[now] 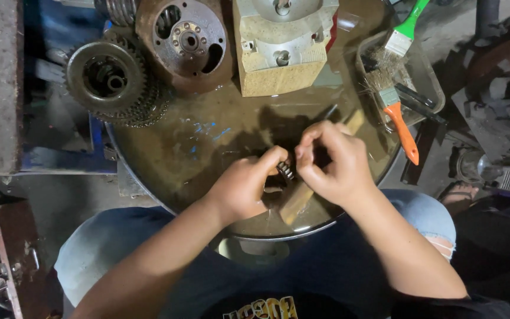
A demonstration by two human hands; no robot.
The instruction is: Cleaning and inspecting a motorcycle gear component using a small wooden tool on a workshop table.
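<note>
My left hand (244,186) and my right hand (333,162) meet over the near edge of a round, oily metal drum top (178,153). Between the fingertips of both hands sits a small ridged metal part (285,171), like a little gear or bearing. A wooden stick (295,201) lies under my hands, its far end (355,121) showing beyond my right hand. My fingers hide most of the small part.
At the drum's back left lie a toothed gear cluster (110,82) and a rusty round flange (185,42). A pale metal housing (281,44) stands at the back. A clear tray (429,80) at right holds an orange-handled brush (401,127) and a green-handled brush (407,26).
</note>
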